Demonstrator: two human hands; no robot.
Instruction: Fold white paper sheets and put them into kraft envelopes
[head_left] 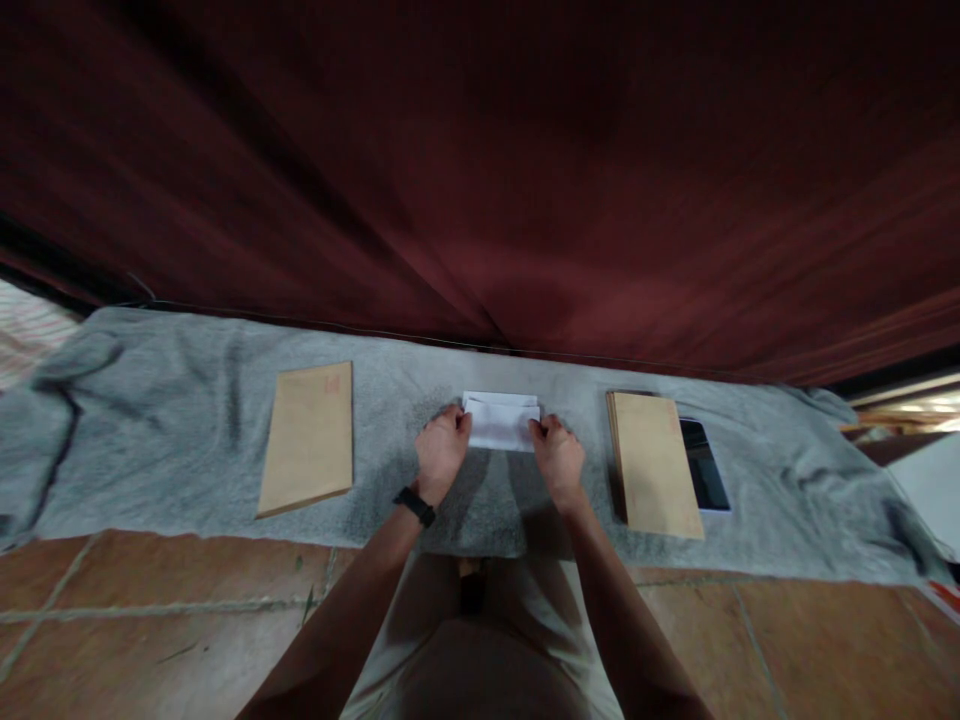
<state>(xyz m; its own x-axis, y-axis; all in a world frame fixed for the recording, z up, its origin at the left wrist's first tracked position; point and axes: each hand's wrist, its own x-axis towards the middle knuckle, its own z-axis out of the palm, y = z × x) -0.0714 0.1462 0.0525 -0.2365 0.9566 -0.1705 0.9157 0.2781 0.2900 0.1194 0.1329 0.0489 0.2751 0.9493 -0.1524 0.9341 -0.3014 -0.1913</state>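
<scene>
A folded sheet of white paper (501, 424) is held just over the grey cloth, with one layer's edge showing behind the other at the top. My left hand (442, 445) pinches its left edge between thumb and fingers, a black band on that wrist. At the opposite edge my right hand (557, 453) grips the paper the same way. To the left lies a brown envelope (309, 435), perhaps more than one. A stack of brown envelopes (656, 465) rests to the right of my right hand.
A dark-screened tablet or phone (705, 465) is partly covered by the right stack. Grey cloth (202, 420) covers the long, narrow surface. Dark red fabric (480, 180) hangs behind it. Tiled floor (187, 590) shows in front.
</scene>
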